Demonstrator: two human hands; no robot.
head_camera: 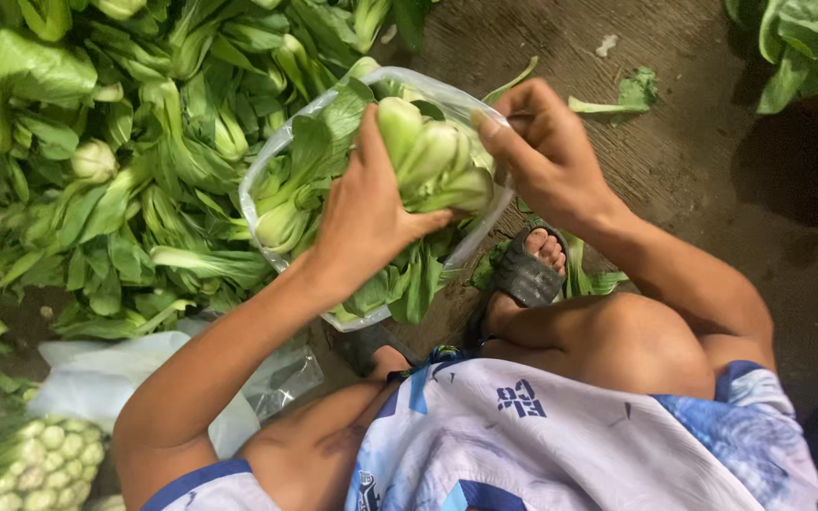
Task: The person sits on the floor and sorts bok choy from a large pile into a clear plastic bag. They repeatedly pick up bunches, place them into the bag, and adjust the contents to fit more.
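Observation:
A clear plastic bag (276, 151) holds several heads of bok choy. My left hand (362, 213) grips a bunch of bok choy (433, 156) at the bag's mouth, thumb under the pale stems. On the other side, my right hand (542, 156) presses against the same bunch and pinches the bag's rim. The bunch's pale green bases point up between both hands. The dark green leaves hang down inside the bag.
A large heap of loose bok choy (115, 151) covers the ground at the left. A packed bag of bok choy (30, 464) lies at the lower left beside empty plastic bags (106, 378). My sandalled foot (532, 265) rests on the dirt floor (693, 161). More leaves (797, 47) lie at the top right.

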